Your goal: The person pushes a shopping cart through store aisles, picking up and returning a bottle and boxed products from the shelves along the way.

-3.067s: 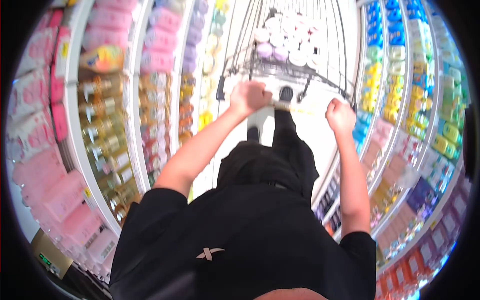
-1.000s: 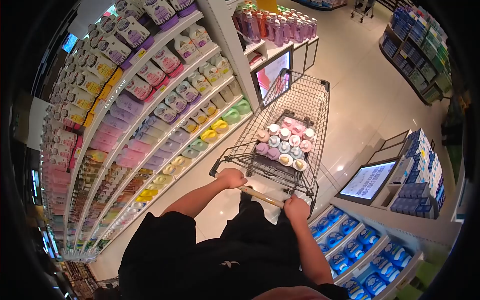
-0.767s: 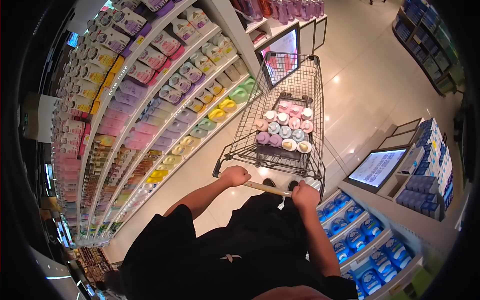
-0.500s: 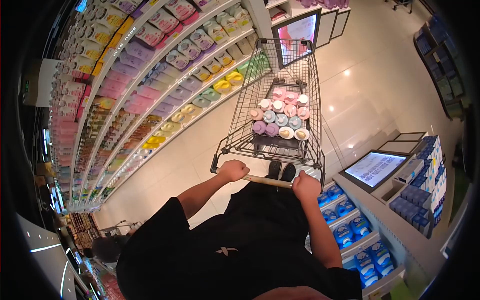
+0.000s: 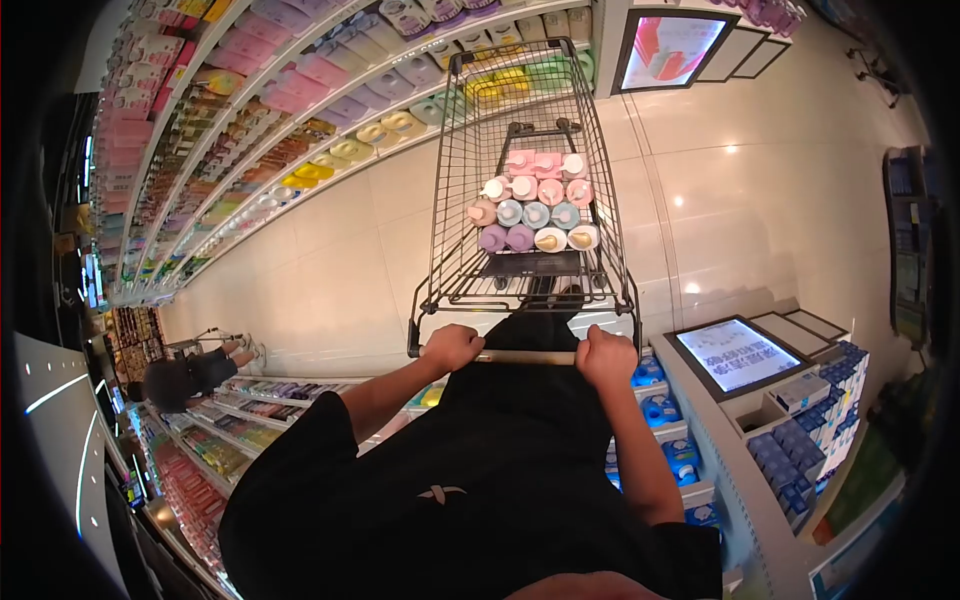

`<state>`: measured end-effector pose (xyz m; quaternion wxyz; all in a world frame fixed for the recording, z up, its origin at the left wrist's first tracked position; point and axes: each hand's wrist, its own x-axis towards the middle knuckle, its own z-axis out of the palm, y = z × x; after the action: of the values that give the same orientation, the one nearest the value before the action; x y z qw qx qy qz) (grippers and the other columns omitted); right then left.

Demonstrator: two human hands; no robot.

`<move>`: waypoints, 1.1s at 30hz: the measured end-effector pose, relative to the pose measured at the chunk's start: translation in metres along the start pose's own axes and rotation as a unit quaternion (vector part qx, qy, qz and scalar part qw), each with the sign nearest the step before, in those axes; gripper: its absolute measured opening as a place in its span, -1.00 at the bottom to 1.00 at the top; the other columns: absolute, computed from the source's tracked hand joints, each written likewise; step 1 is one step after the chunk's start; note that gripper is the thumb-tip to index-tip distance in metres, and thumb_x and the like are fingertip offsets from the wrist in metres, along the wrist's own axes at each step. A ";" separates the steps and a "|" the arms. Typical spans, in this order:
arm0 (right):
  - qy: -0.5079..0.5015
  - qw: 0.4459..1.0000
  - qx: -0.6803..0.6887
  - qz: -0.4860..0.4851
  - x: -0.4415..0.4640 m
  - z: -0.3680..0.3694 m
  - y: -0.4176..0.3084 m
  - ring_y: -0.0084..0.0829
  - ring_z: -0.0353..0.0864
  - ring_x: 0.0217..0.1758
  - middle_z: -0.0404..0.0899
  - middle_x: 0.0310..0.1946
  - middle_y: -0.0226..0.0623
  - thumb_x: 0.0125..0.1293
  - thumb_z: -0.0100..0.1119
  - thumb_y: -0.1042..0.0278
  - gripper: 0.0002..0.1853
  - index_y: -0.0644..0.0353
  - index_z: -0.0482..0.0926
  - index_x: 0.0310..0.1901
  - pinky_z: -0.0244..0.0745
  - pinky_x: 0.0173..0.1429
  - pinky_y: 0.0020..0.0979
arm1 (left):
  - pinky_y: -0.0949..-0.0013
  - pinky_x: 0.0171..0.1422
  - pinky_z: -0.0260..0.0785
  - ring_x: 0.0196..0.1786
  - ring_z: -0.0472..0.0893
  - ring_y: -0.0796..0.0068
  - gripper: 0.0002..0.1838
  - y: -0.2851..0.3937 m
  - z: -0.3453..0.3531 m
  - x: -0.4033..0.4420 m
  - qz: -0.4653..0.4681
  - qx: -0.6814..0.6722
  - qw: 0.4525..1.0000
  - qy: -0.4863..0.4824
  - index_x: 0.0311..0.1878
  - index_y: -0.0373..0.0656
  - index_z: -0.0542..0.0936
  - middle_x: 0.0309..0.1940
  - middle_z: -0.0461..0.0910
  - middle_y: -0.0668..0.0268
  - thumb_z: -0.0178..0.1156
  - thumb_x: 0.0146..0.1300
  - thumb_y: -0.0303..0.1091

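Note:
A wire shopping cart [image 5: 610, 200] stands in front of me. My left hand [image 5: 453, 347] is wrapped round the left end of its handle bar [image 5: 527, 357]. Round the right end of the same bar my right hand [image 5: 606, 357] is closed. Pump bottles stand in rows inside the cart: pink bottles [image 5: 547, 164], light blue bottles [image 5: 537, 215], purple bottles [image 5: 493, 237], and white bottles [image 5: 582, 238] with gold-coloured pumps at the near right. My feet show partly below the cart's near end.
Long shelves [image 5: 290, 180] of bottles and pouches curve along the left. Lit screens stand at far right [image 5: 672, 50] and near right [image 5: 737, 355]. Blue packs [image 5: 683, 460] fill a shelf beside my right arm. Another person [image 5: 190, 380] is at left with a cart.
The cart has turned leftward, its front now overlapping the left shelves. Both hands stay on the bar. The far screen shows more fully, and the other person is now more visible.

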<state>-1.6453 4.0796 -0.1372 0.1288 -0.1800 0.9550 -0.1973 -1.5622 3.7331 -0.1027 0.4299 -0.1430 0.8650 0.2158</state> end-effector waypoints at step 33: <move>-0.186 0.906 -0.046 -0.377 0.336 0.021 -0.171 0.03 0.78 -0.36 0.73 -0.49 -0.12 0.33 0.20 0.16 -0.78 0.11 0.66 -0.34 0.67 -0.16 0.08 | -0.22 0.06 0.57 -0.11 0.73 -0.31 -0.52 -0.029 -0.004 -0.002 -0.228 -0.336 0.863 0.301 -0.30 -0.24 0.73 -0.29 0.74 -0.16 0.10 0.44 0.01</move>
<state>-1.8920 3.7935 -0.1421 0.2120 -0.5656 0.7827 -0.1501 -1.5512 3.7056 -0.1058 0.1117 -0.5300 0.7705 0.3361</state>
